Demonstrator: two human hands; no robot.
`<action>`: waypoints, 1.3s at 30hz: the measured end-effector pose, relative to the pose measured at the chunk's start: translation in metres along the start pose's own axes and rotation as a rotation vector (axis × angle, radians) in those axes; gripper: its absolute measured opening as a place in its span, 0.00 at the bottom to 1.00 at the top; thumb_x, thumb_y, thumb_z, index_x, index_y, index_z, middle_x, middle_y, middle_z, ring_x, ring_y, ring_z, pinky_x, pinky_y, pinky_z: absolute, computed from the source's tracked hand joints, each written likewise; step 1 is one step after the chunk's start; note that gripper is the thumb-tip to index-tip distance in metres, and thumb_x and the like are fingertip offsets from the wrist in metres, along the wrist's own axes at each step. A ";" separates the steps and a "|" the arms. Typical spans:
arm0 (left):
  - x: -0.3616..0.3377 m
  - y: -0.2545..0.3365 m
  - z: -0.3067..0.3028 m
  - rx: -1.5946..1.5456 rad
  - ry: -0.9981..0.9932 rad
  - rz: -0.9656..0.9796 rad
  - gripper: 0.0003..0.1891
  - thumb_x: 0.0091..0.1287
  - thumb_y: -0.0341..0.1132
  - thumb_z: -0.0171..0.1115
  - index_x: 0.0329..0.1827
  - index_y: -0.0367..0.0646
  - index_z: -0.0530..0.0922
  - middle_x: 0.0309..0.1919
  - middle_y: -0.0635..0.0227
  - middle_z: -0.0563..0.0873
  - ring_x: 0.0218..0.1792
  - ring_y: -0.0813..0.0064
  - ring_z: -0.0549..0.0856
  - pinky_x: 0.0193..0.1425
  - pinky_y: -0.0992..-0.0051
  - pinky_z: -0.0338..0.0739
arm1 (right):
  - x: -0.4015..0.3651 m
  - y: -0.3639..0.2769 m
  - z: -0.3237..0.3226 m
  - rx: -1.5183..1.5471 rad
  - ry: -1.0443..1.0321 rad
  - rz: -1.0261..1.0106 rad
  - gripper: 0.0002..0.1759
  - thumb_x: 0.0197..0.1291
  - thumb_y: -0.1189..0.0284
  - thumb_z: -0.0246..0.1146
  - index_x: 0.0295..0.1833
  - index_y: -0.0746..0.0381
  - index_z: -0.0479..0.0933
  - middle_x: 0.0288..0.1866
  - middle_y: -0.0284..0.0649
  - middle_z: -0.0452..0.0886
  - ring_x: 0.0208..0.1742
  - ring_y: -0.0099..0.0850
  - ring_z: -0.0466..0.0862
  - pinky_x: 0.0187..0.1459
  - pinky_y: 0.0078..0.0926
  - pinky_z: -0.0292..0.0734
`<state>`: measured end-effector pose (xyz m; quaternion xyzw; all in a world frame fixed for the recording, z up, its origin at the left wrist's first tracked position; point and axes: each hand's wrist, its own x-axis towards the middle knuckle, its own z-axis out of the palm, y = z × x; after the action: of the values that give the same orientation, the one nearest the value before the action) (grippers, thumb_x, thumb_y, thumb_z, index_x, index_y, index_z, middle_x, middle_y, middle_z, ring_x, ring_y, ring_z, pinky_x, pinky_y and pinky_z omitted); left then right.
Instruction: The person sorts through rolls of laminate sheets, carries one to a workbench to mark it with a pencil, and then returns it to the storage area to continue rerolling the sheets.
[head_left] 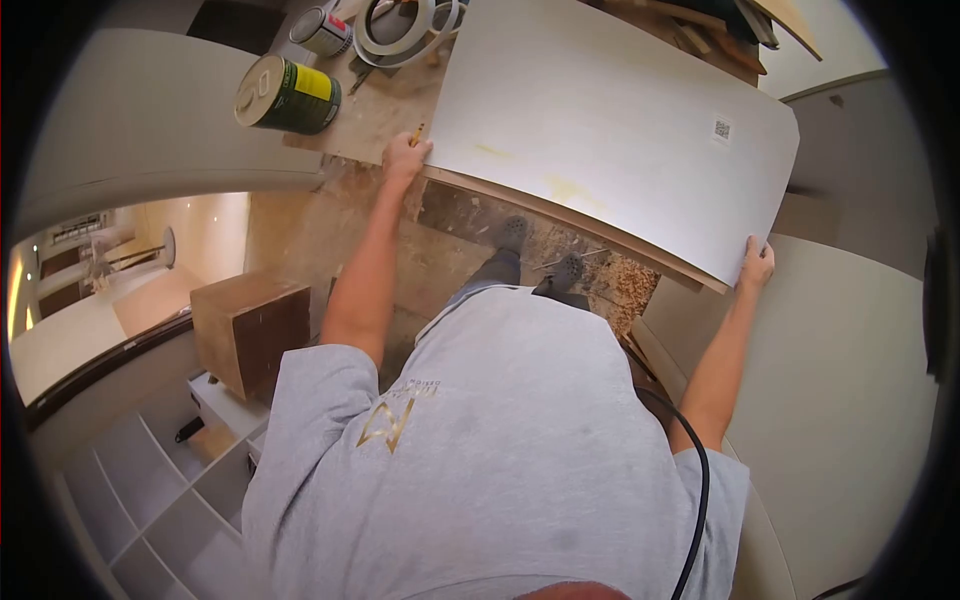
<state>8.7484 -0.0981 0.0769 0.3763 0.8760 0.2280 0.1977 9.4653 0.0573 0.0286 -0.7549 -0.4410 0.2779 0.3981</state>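
A large white board (620,130) lies on the workbench, with a small printed code label (722,130) near its right side and faint yellowish marks close to the front edge. At its near left corner is my left hand (405,160), fingers closed at the edge. A thin yellow pencil (417,133) pokes up from that hand. My right hand (757,263) grips the near right corner, with the thumb and fingers at the board's edge. The undersides of both grips are hidden.
A green and yellow can (290,95), a smaller tin (321,32) and white rolls of edging (397,45) stand on the workbench (375,110) at left. Wood offcuts (700,30) lie behind the board. Below are wood shavings (625,285), a brown box (250,325) and a black cable (703,480).
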 end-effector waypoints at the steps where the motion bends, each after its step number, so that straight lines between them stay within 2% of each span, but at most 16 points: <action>1: 0.003 -0.002 0.000 -0.023 -0.013 0.024 0.20 0.61 0.49 0.73 0.38 0.38 0.85 0.34 0.48 0.88 0.38 0.48 0.87 0.45 0.54 0.78 | -0.004 -0.001 -0.002 0.000 -0.002 -0.003 0.24 0.68 0.68 0.72 0.62 0.74 0.79 0.52 0.46 0.87 0.49 0.30 0.86 0.51 0.26 0.82; 4: -0.009 0.001 -0.012 0.004 -0.067 0.011 0.21 0.62 0.49 0.72 0.39 0.36 0.84 0.34 0.44 0.87 0.38 0.47 0.87 0.45 0.53 0.77 | -0.005 0.007 -0.009 0.004 0.016 -0.077 0.24 0.69 0.70 0.71 0.63 0.75 0.78 0.53 0.46 0.87 0.49 0.29 0.86 0.51 0.25 0.82; 6: -0.016 -0.007 -0.010 0.011 -0.055 0.003 0.21 0.62 0.49 0.71 0.39 0.35 0.84 0.34 0.43 0.87 0.38 0.47 0.87 0.44 0.54 0.77 | -0.007 0.000 -0.020 0.052 -0.159 0.064 0.29 0.68 0.66 0.71 0.66 0.76 0.76 0.61 0.53 0.84 0.58 0.40 0.85 0.60 0.34 0.80; 9: -0.016 -0.026 0.000 -0.054 0.027 0.117 0.21 0.63 0.47 0.69 0.38 0.32 0.81 0.34 0.41 0.86 0.37 0.49 0.86 0.43 0.54 0.77 | -0.025 -0.012 -0.021 -0.147 -0.085 -0.039 0.30 0.67 0.65 0.72 0.66 0.76 0.76 0.63 0.56 0.83 0.62 0.44 0.84 0.64 0.39 0.78; 11: -0.019 -0.031 0.006 -0.268 0.035 0.150 0.19 0.65 0.44 0.68 0.41 0.31 0.82 0.30 0.51 0.85 0.33 0.63 0.83 0.40 0.58 0.77 | -0.013 0.016 -0.021 -0.246 -0.051 -0.098 0.32 0.65 0.64 0.73 0.65 0.77 0.76 0.62 0.58 0.83 0.63 0.46 0.83 0.66 0.42 0.76; 14: 0.001 -0.069 0.026 -0.221 0.031 0.156 0.16 0.67 0.42 0.69 0.40 0.34 0.83 0.29 0.60 0.84 0.32 0.67 0.80 0.41 0.62 0.77 | -0.017 0.006 -0.017 -0.086 -0.126 0.097 0.33 0.64 0.64 0.74 0.65 0.78 0.76 0.61 0.59 0.84 0.63 0.45 0.83 0.65 0.42 0.77; 16: 0.010 -0.086 0.034 -0.207 0.012 0.190 0.15 0.67 0.41 0.68 0.40 0.35 0.83 0.30 0.60 0.85 0.33 0.67 0.81 0.43 0.62 0.78 | -0.024 -0.010 -0.019 -0.177 -0.098 0.165 0.30 0.64 0.64 0.73 0.62 0.77 0.79 0.54 0.55 0.87 0.55 0.41 0.86 0.56 0.39 0.81; 17: -0.016 -0.038 0.009 -0.164 -0.005 0.118 0.15 0.67 0.41 0.68 0.39 0.34 0.82 0.30 0.59 0.85 0.33 0.68 0.81 0.43 0.63 0.78 | -0.023 0.002 -0.018 -0.087 -0.094 0.166 0.27 0.64 0.65 0.73 0.57 0.77 0.80 0.46 0.48 0.88 0.46 0.34 0.86 0.48 0.35 0.82; 18: -0.003 -0.056 0.020 -0.149 -0.009 0.104 0.16 0.68 0.42 0.68 0.39 0.35 0.81 0.31 0.59 0.85 0.33 0.68 0.81 0.43 0.63 0.78 | -0.038 -0.028 -0.023 0.053 -0.128 0.149 0.22 0.64 0.66 0.73 0.52 0.75 0.82 0.40 0.41 0.87 0.41 0.27 0.84 0.44 0.31 0.80; 19: -0.011 -0.024 0.022 -0.066 -0.027 0.057 0.16 0.67 0.43 0.68 0.40 0.36 0.82 0.31 0.60 0.85 0.33 0.68 0.82 0.43 0.63 0.78 | -0.044 -0.037 -0.026 0.061 -0.105 0.190 0.17 0.65 0.68 0.72 0.49 0.73 0.84 0.39 0.38 0.88 0.40 0.26 0.85 0.42 0.29 0.81; 23: -0.019 -0.011 0.001 0.066 -0.012 -0.024 0.16 0.66 0.44 0.69 0.40 0.38 0.83 0.31 0.60 0.86 0.34 0.67 0.84 0.43 0.62 0.78 | -0.048 -0.039 -0.017 0.301 -0.078 0.253 0.16 0.65 0.68 0.71 0.49 0.73 0.85 0.39 0.40 0.89 0.39 0.28 0.86 0.41 0.30 0.81; 25: -0.018 -0.009 0.000 0.083 -0.021 -0.014 0.16 0.66 0.45 0.69 0.40 0.38 0.84 0.31 0.60 0.86 0.34 0.67 0.84 0.43 0.62 0.78 | -0.049 -0.040 -0.017 0.096 -0.014 0.186 0.18 0.66 0.69 0.70 0.51 0.74 0.84 0.41 0.43 0.90 0.39 0.29 0.87 0.40 0.30 0.82; 35: -0.003 -0.035 0.010 0.028 -0.033 -0.003 0.16 0.66 0.47 0.70 0.38 0.42 0.85 0.28 0.62 0.86 0.31 0.68 0.84 0.41 0.63 0.78 | -0.049 -0.040 -0.025 0.110 -0.085 0.237 0.19 0.63 0.67 0.72 0.50 0.74 0.84 0.38 0.49 0.90 0.38 0.34 0.88 0.43 0.34 0.82; 37: -0.004 -0.034 0.008 0.022 -0.038 -0.006 0.16 0.66 0.47 0.70 0.37 0.42 0.85 0.27 0.63 0.86 0.30 0.69 0.83 0.40 0.63 0.77 | -0.043 -0.036 -0.023 -0.110 -0.107 0.240 0.21 0.63 0.67 0.72 0.57 0.68 0.83 0.51 0.49 0.88 0.48 0.35 0.87 0.48 0.33 0.82; 38: -0.004 -0.033 0.008 0.015 -0.049 -0.009 0.16 0.66 0.48 0.70 0.37 0.43 0.84 0.27 0.64 0.85 0.29 0.70 0.82 0.39 0.63 0.77 | -0.043 -0.044 -0.018 -0.108 -0.111 0.234 0.21 0.63 0.67 0.72 0.57 0.68 0.83 0.51 0.49 0.88 0.48 0.35 0.87 0.48 0.33 0.82; 39: -0.005 -0.032 0.007 0.014 -0.044 -0.011 0.16 0.66 0.48 0.70 0.37 0.43 0.84 0.27 0.64 0.85 0.29 0.70 0.82 0.39 0.63 0.77 | -0.045 -0.055 -0.010 -0.281 0.054 0.083 0.25 0.62 0.70 0.70 0.65 0.63 0.79 0.60 0.50 0.82 0.57 0.40 0.83 0.56 0.37 0.79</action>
<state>8.7371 -0.1197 0.0547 0.3778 0.8751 0.2123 0.2155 9.4283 0.0296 0.0838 -0.8279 -0.4331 0.2094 0.2883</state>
